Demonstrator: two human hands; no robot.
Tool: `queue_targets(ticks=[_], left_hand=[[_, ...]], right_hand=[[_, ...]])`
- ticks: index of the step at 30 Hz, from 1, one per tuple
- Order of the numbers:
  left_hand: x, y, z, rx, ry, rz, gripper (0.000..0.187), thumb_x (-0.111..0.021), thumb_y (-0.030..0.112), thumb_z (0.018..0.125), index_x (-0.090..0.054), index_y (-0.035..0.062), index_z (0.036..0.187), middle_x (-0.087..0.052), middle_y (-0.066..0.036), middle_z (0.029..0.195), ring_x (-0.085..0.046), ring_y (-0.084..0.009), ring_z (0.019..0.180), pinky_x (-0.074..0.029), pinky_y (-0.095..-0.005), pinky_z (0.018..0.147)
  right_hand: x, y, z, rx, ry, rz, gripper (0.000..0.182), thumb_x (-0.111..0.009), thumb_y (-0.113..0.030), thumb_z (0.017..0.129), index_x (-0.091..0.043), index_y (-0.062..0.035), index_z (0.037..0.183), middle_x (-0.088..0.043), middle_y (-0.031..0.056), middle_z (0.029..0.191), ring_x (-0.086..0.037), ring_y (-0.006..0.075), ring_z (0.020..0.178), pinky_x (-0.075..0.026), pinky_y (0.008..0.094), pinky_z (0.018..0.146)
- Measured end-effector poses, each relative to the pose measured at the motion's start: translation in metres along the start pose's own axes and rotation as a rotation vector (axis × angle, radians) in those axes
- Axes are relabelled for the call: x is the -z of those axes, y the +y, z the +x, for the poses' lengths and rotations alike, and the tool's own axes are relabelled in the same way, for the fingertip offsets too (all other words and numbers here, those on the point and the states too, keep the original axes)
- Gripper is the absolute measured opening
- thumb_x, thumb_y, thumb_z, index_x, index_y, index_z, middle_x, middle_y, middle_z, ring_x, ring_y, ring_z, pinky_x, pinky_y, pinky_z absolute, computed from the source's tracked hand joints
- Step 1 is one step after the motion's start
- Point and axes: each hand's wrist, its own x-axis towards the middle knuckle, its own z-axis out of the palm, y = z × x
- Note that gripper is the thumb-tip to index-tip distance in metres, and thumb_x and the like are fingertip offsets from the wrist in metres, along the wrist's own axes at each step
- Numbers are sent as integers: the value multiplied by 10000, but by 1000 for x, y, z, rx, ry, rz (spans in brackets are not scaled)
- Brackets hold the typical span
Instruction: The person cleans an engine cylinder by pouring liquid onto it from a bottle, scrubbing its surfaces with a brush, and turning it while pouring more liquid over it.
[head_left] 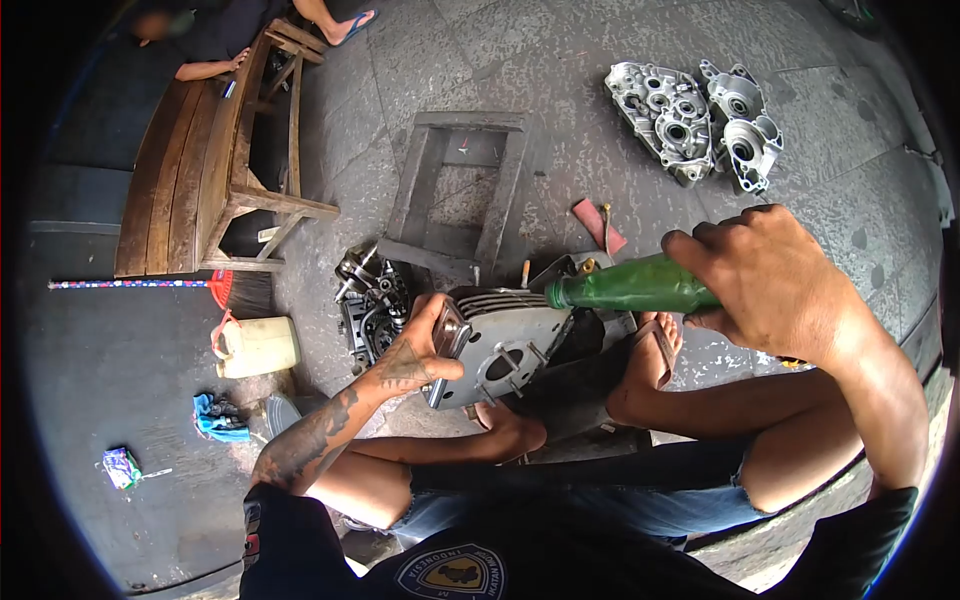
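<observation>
My left hand (425, 352) grips the left side of a finned metal engine cylinder (480, 350), tilted so its flat face with a round opening and studs points up toward me. A green glass bottle (630, 287) lies nearly level in my right hand (765, 280), fingers wrapped round its body. The bottle's mouth points left, right at the cylinder's finned edge. Beyond my left hand sits a dark metal engine assembly (375, 315) on the floor.
Two silver crankcase halves (665, 125) lie at the upper right. A wooden frame (410, 190) stands ahead, near a red strip (590, 222). Leftward are a wooden bench (170, 190) with a person's arm on it, a pale jerrycan (262, 347), a broom (245, 292) and a blue cloth (222, 420).
</observation>
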Motion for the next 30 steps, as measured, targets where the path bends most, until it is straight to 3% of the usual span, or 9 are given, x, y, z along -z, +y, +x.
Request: queue_targets(ticks=[2, 8, 12, 19, 23, 24, 26, 30], left_hand=[[3, 2, 5, 10, -33, 30, 840, -715, 132, 539, -399, -12, 1304, -371, -131, 1158, -397, -263, 1137, -343, -337, 1021], [5, -1, 15, -89, -98, 119, 831, -715, 125, 543, -391, -12, 1296, -363, -129, 1149, -399, -261, 1124, -343, -328, 1010], [7, -2, 19, -131, -163, 130, 844, -747, 60, 523, -397, 24, 1290, -317, -133, 1275, -436, -238, 1063, -409, -335, 960], [14, -7, 21, -179, -167, 294, 847, -780, 83, 509, -415, 22, 1270, -270, -169, 1391, -412, -279, 1228, -392, -366, 1028], [19, -6, 20, -97, -180, 292, 862, -803, 109, 509, -417, 12, 1274, -256, -188, 1428, -356, -306, 1313, -377, -385, 1056], [19, -7, 21, -92, -184, 285, 862, -803, 109, 509, -417, 12, 1274, -256, -188, 1428, -356, -306, 1313, -377, -385, 1056], [15, -9, 20, -140, -171, 335, 869, -817, 114, 505, -419, 17, 1272, -261, -187, 1434, -375, -307, 1296, -387, -383, 1040], [12, -5, 20, -99, -195, 337, 875, -826, 111, 495, -424, 27, 1268, -264, -178, 1422, -398, -305, 1268, -412, -379, 1013]], right_hand=[[3, -5, 3, -54, 3, -8, 461, -790, -260, 722, -599, -52, 1086, -669, 116, 805, -678, 310, 761, -516, 408, 686], [-1, 6, 14, -51, -33, 58, 414, -775, -244, 734, -610, -59, 1065, -665, 96, 793, -676, 292, 741, -515, 390, 668], [-11, 14, 17, -24, -33, 82, 394, -771, -237, 736, -617, -61, 1052, -663, 89, 786, -673, 287, 735, -511, 385, 662], [-36, 31, 9, -41, -80, 2, 422, -779, -253, 731, -623, -62, 1072, -669, 89, 799, -675, 273, 747, -506, 378, 684], [-45, 40, 11, -64, -162, -43, 399, -784, -245, 733, -625, -61, 1049, -672, 87, 798, -676, 269, 746, -501, 373, 694], [-46, 41, 13, -60, -169, -40, 399, -784, -245, 733, -625, -61, 1049, -672, 87, 798, -676, 269, 746, -501, 373, 694], [-52, 41, 11, 37, -32, -38, 258, -687, -113, 767, -649, -11, 1001, -665, 93, 680, -700, 232, 691, -532, 335, 617], [-40, 30, 25, 2, -54, 18, 349, -779, -214, 732, -632, -55, 1005, -665, 85, 764, -673, 262, 719, -506, 371, 675]])
